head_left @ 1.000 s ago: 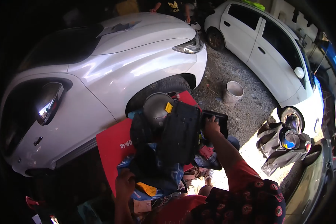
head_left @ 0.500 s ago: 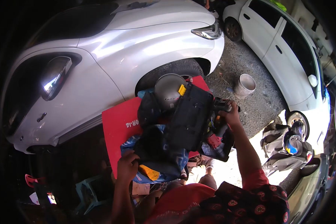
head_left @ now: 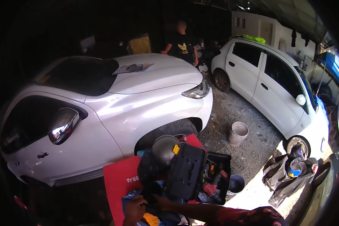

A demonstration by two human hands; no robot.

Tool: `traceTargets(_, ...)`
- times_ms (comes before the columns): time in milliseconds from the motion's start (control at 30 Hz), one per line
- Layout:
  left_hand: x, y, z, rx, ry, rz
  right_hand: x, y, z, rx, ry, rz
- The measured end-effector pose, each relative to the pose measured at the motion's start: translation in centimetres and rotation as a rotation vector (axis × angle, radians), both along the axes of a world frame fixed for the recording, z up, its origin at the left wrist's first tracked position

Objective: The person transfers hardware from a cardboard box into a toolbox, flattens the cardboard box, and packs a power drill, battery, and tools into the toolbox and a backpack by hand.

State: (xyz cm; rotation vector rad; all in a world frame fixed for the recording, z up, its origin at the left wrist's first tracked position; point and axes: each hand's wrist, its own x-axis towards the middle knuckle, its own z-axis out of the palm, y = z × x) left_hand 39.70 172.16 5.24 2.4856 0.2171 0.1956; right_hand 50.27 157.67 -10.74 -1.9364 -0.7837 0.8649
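My left hand [head_left: 136, 208] is low in the view at the near edge of a blue patterned bag [head_left: 129, 196], its fingers curled. What they pinch is too dark to make out. My right hand [head_left: 162, 203] reaches across from the right beside it, over a black bundle [head_left: 151, 187] on the bag; its fingers are lost in the dark. A yellow-orange item [head_left: 150, 219] lies below the hands. Just right of them is a black toolbox lid [head_left: 185, 171], swung open. The toolbox [head_left: 224, 165] holds a red tool [head_left: 211, 189] and several smaller things.
A red board [head_left: 116, 179] lies underneath. A grey helmet [head_left: 165, 147] sits behind the lid. Beyond are a silver car [head_left: 154, 109], a white car [head_left: 252, 77], a white bucket [head_left: 238, 133] and a dark bucket [head_left: 235, 184]. A person [head_left: 182, 47] stands behind the silver car.
My right hand has left the toolbox, where it gripped a dark tool, and come across beside my left hand. The view has tilted up, showing the person in the background.
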Motion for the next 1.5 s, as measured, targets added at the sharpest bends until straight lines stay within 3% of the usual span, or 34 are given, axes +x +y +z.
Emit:
traceTargets(133, -0.8, 0.8, -4.4, -0.112, -0.044, 0.008, 1.9, 1.4, -3.9, 0.133, -0.136, 0.085)
traceTargets(233, -0.6, -1.2, -3.1, -0.075, -0.135, -0.050, 4.4, 2.8, 1.6, -0.065, -0.326, 0.486)
traceTargets(300, -0.6, -1.2, -3.9, -0.042, -0.139, -0.050, 3.8, 2.6, 8.5, 0.035, -0.524, 0.143)
traceTargets(333, -0.8, -1.2, -4.2, -0.002, -0.151, -0.058, 4.2, 3.1, 8.0, 0.031, -0.511, 0.144)
traceTargets(400, -0.8, -1.6, -3.5, -0.020, -0.145, -0.040, 7.0, 6.0, 5.1, 0.498, -0.847, 0.313)
traceTargets(433, -0.7, -1.7, -3.3, -0.033, -0.150, -0.023, 8.0, 8.3, 1.9, 0.500, -0.845, 0.313)
traceTargets(500, -0.6, -1.6, -3.3, -0.052, -0.147, -0.037, 8.9, 13.2, -4.8, -0.270, 0.728, 0.153)
traceTargets(533, -0.9, -1.5, -3.3, -0.076, -0.137, -0.053, 8.6, 14.3, -4.2, -0.269, 0.732, 0.158)
traceTargets(600, -1.0, -1.3, -4.0, -0.069, -0.169, -0.069, 9.1, 15.4, -1.1, -0.184, -0.681, 1.149)
traceTargets(633, -1.1, -1.3, -4.3, -0.065, -0.201, -0.087, 8.9, 14.9, 0.2, -0.186, -0.678, 1.149)
traceTargets(700, -1.5, -1.4, -4.4, -0.082, -0.195, -0.078, 7.9, 13.4, 1.6, -0.286, -0.733, 0.809)
traceTargets(733, -1.7, -1.3, -4.3, -0.093, -0.193, -0.068, 7.7, 13.2, 1.8, -0.286, -0.732, 0.813)
traceTargets(833, -2.1, -1.0, -3.5, -0.136, -0.173, -0.026, 8.7, 13.4, -2.5, -0.314, -0.528, 0.646)
traceTargets(900, -2.5, -0.7, -3.5, -0.192, -0.157, -0.022, 9.2, 12.8, -4.7, -0.351, -0.121, 0.636)
traceTargets(933, -2.6, -0.6, -3.6, -0.243, -0.140, -0.024, 9.1, 12.3, -5.3, -0.356, -0.122, 0.636)
traceTargets(1100, -1.8, -0.9, -3.4, -0.344, -0.118, 0.083, 7.6, 10.2, -7.8, 0.099, 0.982, -0.144)
traceTargets(1167, -1.5, -0.7, -3.9, -0.406, -0.090, 0.144, 7.7, 10.7, -9.4, 0.095, 0.897, -0.051)
traceTargets(1233, -1.2, 0.3, -6.7, -0.353, -0.225, 0.055, 8.6, 11.5, -12.2, 0.092, 0.810, 0.046)
traceTargets(1367, -1.3, 1.3, -6.1, -0.229, -0.134, 0.053, 9.4, 12.5, -13.3, 0.090, 0.564, 0.332)
traceTargets(1433, -1.0, 2.0, -6.1, -0.146, -0.027, 0.253, 9.8, 13.0, -13.6, 0.102, 0.435, 0.452)
traceTargets(1500, -0.8, 3.5, -6.5, -0.171, 0.001, 0.298, 10.0, 13.4, -13.8, 0.124, 0.335, 0.544)
